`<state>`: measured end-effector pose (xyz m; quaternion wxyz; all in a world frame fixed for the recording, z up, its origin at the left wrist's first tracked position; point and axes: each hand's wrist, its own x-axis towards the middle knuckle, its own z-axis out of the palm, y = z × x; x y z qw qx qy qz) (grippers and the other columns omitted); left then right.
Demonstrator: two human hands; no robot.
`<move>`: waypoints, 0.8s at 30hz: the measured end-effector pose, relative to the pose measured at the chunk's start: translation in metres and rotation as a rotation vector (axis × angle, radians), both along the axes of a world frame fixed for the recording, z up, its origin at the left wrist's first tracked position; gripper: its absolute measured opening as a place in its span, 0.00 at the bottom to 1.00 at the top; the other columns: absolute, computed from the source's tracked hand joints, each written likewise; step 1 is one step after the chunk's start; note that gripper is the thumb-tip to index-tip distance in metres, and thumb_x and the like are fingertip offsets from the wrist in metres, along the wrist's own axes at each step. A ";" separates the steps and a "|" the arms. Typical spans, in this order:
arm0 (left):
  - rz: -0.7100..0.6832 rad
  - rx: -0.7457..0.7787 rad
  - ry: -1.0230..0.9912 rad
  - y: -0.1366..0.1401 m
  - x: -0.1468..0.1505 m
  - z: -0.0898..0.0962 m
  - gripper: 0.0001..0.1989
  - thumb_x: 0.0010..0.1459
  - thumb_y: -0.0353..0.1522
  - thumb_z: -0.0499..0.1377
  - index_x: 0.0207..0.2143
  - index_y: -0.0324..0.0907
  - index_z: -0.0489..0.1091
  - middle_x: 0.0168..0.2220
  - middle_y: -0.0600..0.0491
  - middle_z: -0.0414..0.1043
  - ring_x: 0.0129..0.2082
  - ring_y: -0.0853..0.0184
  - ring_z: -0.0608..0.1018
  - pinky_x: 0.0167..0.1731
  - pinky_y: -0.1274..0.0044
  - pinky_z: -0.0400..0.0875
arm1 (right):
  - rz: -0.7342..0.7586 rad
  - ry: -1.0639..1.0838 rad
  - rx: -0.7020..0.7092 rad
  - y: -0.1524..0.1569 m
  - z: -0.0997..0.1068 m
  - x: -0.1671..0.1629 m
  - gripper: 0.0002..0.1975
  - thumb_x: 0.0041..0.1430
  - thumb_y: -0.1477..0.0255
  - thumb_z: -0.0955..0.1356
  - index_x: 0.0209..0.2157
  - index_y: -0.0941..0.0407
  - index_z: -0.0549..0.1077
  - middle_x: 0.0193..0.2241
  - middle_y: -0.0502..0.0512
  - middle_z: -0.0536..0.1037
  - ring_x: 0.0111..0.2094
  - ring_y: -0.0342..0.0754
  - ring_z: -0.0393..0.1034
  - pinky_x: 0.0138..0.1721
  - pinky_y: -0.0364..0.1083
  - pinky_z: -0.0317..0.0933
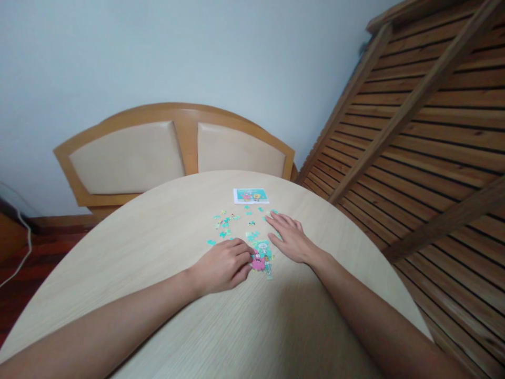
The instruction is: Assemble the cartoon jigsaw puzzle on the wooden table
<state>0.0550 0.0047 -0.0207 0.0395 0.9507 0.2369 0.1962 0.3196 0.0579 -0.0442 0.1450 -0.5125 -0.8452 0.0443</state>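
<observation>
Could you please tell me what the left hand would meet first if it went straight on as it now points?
The left hand would probably meet the joined puzzle section first, at its pink figure; whether they already touch is unclear.

Puzzle section (265, 256), partly joined: flat, ragged-edged, teal ground, pink figure (258, 262) at lower left, pale-headed figure (263, 247) above. Loose pieces (225, 233): mainly teal, small, scattered beyond the section and to its left.
</observation>
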 end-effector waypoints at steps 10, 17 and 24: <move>0.014 0.018 0.032 0.001 -0.002 -0.001 0.11 0.68 0.30 0.52 0.44 0.40 0.73 0.47 0.47 0.77 0.48 0.59 0.76 0.53 0.66 0.72 | -0.012 0.052 0.091 -0.008 0.001 0.001 0.24 0.67 0.59 0.65 0.60 0.55 0.70 0.60 0.62 0.71 0.63 0.59 0.60 0.62 0.63 0.52; 0.005 -0.004 0.012 0.001 -0.003 -0.001 0.12 0.68 0.30 0.52 0.49 0.41 0.73 0.48 0.48 0.77 0.50 0.60 0.76 0.54 0.66 0.72 | -0.021 0.116 0.123 -0.011 -0.001 0.004 0.16 0.67 0.64 0.67 0.52 0.55 0.75 0.56 0.62 0.74 0.58 0.58 0.66 0.59 0.60 0.57; 0.011 -0.002 -0.012 0.001 -0.003 -0.004 0.12 0.68 0.30 0.51 0.46 0.41 0.74 0.49 0.49 0.77 0.52 0.60 0.76 0.56 0.66 0.72 | 0.066 0.182 0.140 -0.006 0.000 0.009 0.08 0.67 0.68 0.68 0.45 0.51 0.79 0.49 0.54 0.81 0.55 0.56 0.70 0.56 0.58 0.61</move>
